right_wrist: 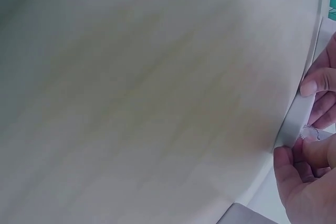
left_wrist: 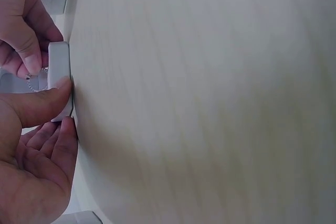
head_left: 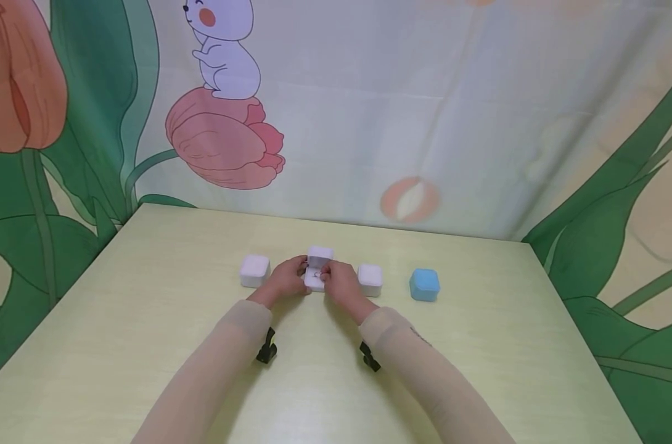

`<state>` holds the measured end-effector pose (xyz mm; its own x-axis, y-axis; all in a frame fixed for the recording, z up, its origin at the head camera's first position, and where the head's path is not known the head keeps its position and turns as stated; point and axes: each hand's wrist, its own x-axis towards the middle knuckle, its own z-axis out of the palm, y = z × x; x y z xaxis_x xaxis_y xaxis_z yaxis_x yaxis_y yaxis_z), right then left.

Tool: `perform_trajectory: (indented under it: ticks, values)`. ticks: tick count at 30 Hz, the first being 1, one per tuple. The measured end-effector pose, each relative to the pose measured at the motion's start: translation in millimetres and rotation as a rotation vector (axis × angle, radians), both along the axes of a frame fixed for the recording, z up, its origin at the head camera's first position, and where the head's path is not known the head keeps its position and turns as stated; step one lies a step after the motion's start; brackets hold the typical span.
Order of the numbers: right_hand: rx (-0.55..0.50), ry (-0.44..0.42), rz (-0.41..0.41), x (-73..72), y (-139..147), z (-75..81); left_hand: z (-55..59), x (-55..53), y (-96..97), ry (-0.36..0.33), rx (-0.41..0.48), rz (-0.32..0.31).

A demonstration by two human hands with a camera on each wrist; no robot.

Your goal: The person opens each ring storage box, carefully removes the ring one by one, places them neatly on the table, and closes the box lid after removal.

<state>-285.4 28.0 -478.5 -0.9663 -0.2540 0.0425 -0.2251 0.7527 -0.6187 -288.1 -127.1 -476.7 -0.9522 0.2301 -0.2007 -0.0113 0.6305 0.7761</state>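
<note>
A small white ring box [head_left: 320, 254] stands on the table with its lid raised. My left hand [head_left: 286, 279] grips its left side, with the thumb against the front wall in the left wrist view. Over the base, my right hand [head_left: 343, 282] pinches a ring [left_wrist: 37, 81] between thumb and finger. Set with small sparkling stones, the band stands upright at the box's inside. Whether its lower edge sits in the slot cannot be told. The right hand's other fingers touch the right side of the box.
One closed white box [head_left: 255, 271] stands left of the hands, another white box [head_left: 370, 280] just right of them. Farther right is a blue box [head_left: 425, 285]. A printed curtain [head_left: 336, 123] hangs behind the table's [head_left: 164, 259] back edge.
</note>
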Motion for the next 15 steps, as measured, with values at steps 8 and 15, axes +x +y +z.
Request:
perform_trajectory:
  ticks: [8,15]
  values:
    - [-0.034,-0.01,-0.03,0.6,-0.3,2.6,0.4,-0.6,-0.1,0.002,-0.04,0.005]
    - [-0.079,-0.008,-0.045,0.1,3.9,0.5,2.1,0.9,1.8,-0.001,-0.044,0.007]
